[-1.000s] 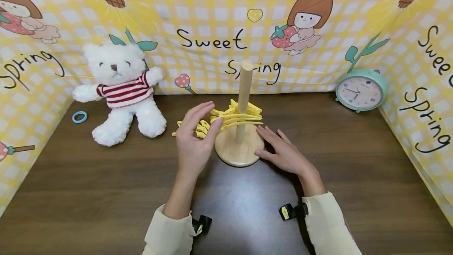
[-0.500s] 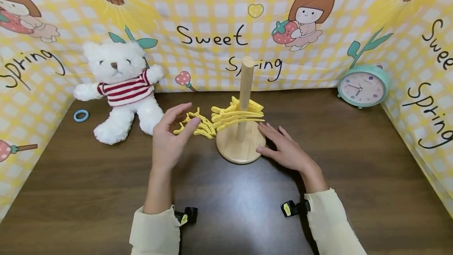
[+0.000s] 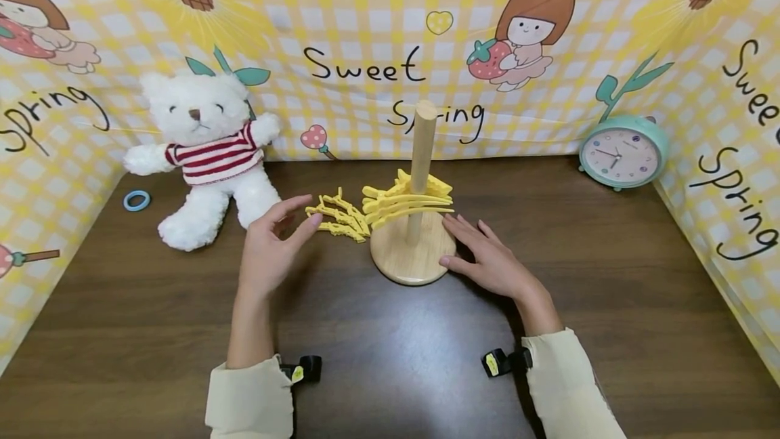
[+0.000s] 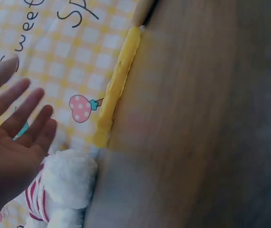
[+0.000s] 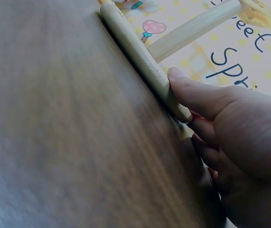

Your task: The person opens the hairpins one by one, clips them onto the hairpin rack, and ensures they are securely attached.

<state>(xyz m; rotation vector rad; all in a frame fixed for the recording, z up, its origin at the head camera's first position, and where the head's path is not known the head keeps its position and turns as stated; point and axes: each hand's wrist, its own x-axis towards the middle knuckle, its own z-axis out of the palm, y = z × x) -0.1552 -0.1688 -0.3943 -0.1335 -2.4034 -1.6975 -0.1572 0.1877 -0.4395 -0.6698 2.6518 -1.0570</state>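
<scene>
A wooden stand (image 3: 409,264) with a round base and an upright post is on the table. Several yellow plastic pieces (image 3: 411,204) with slim curved bars sit around the post, above the base. More loose yellow pieces (image 3: 342,220) lie in a heap left of the base. My left hand (image 3: 267,249) is held near that heap, fingers spread and holding nothing, as the palm (image 4: 12,147) shows in the left wrist view. My right hand (image 3: 490,259) grips the base's right edge; in the right wrist view the thumb (image 5: 197,92) is on top, the fingers at the rim.
A white teddy bear (image 3: 207,164) in a striped shirt sits at the back left, close to my left hand. A small blue ring (image 3: 137,200) lies beside it. A green alarm clock (image 3: 623,154) stands at the back right. Printed cloth (image 3: 365,12) walls the table.
My left hand has moved left, away from the yellow pieces on the post, past the loose heap. The stand and my right hand have stayed in place.
</scene>
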